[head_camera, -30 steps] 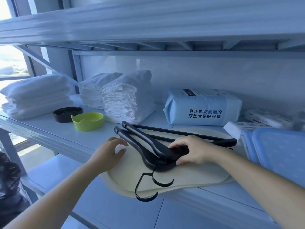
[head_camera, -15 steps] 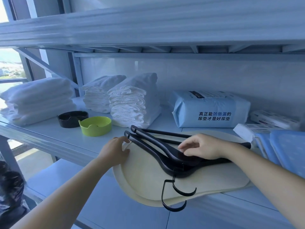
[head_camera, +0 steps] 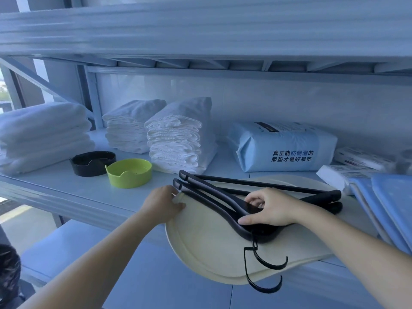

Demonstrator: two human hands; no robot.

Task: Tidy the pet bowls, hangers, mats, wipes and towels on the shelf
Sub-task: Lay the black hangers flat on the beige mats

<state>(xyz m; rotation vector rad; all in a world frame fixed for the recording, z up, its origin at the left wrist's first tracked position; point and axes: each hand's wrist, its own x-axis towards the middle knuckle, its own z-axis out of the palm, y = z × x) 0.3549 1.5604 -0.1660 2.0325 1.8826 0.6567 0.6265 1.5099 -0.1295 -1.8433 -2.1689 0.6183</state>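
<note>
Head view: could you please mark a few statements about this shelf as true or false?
1. The black hangers lie on the cream mat. True.
2. The green bowl sits inside the black bowl. False: the green bowl stands beside the black bowl.
3. The right hand holds the hangers. True.
4. The mat lies wholly on the shelf. False: its front part overhangs the edge.
5. The left hand holds the mat's edge. True.
</note>
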